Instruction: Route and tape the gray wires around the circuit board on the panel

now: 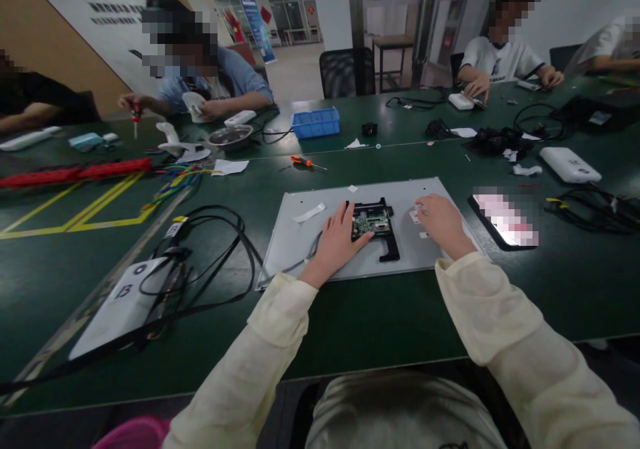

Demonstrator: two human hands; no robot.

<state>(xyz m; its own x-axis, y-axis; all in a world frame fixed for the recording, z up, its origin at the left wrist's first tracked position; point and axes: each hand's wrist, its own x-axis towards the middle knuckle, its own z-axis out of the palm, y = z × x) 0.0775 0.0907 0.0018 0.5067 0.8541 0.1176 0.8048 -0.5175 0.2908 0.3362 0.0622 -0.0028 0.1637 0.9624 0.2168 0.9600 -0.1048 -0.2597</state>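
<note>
My left hand [340, 242] rests with thumb and fingers apart on the left side of a black plastic frame [390, 248]. Inside that frame sits a green circuit board [373, 224], partly covered by my hand. Both lie on a flat light grey panel [315, 219]. To the right of the frame, my right hand [443, 222] is low over the panel, fingers bent and tips apart. Small white stickers [424, 235] lie by its fingertips. A thin grey cable runs under my left hand, and a white strip [310, 213] lies to its left.
Left of the panel are a white device [120, 302] and looped black cables [245, 236]. A phone [505, 221] lies at right. Beyond the panel are an orange screwdriver [303, 161], a blue bin [315, 122] and a metal bowl [231, 136]. Several people sit across the table.
</note>
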